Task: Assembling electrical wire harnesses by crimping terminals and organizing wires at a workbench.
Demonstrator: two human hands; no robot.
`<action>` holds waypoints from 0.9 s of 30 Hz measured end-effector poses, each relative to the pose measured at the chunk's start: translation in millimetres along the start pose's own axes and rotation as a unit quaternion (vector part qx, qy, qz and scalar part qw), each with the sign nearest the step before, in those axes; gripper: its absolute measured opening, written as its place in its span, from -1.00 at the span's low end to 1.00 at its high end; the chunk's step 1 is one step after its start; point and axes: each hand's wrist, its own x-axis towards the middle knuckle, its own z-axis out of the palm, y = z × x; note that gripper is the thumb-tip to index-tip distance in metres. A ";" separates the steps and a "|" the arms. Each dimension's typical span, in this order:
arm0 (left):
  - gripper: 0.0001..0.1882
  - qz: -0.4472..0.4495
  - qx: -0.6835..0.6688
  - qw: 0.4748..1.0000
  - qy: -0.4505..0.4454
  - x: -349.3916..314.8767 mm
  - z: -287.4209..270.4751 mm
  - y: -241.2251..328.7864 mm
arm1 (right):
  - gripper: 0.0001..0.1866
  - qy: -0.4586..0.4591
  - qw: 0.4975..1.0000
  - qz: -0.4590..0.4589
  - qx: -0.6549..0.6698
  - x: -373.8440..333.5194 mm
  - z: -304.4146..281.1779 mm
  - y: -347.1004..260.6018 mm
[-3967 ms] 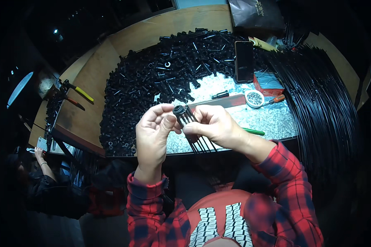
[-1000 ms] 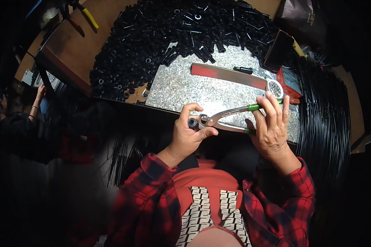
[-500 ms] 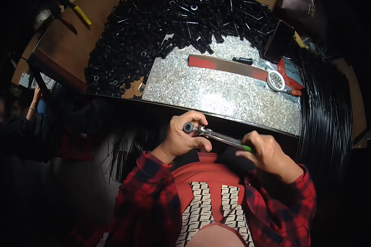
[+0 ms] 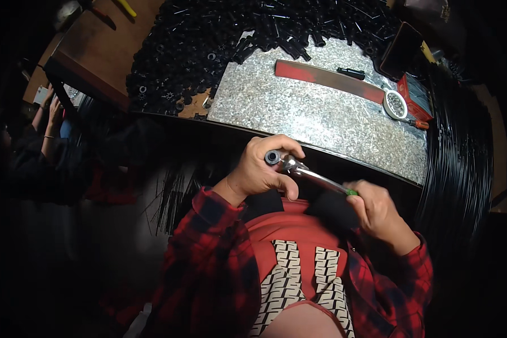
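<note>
In front of my body, below the bench edge, my left hand curls around a small black cylindrical part with a round hole in its end. A shiny ratchet wrench with a green-tipped handle reaches across to it. The wrench's head meets the part's side or lies right beside it; the exact joint is too small to tell. My right hand is closed around the handle's green end, its fingers slightly blurred.
Black tubular parts heap across the bench's back and left. On the speckled worktop lie a flat red-and-grey bar, a black cylinder and a white round dish. Long black rods hang at right. Another person's hand shows far left.
The whole view has shifted, so bench and hands sit farther right. My right hand has swung the wrench handle slightly toward my body; my left hand keeps its grip.
</note>
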 end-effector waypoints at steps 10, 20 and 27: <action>-0.44 0.033 0.038 0.998 -0.049 2.3 5.6 -16.2 | -0.46 -0.085 0.995 0.040 0.041 6.1 -1.2 -7.4; -0.29 0.049 0.044 0.998 -0.006 0.4 11.5 -20.4 | -0.29 -0.135 0.988 0.033 0.067 18.3 -8.7 -0.3; -0.45 0.065 0.027 0.997 0.041 -3.8 13.7 -30.0 | -0.40 -0.134 0.987 0.055 0.069 24.1 -2.0 -1.6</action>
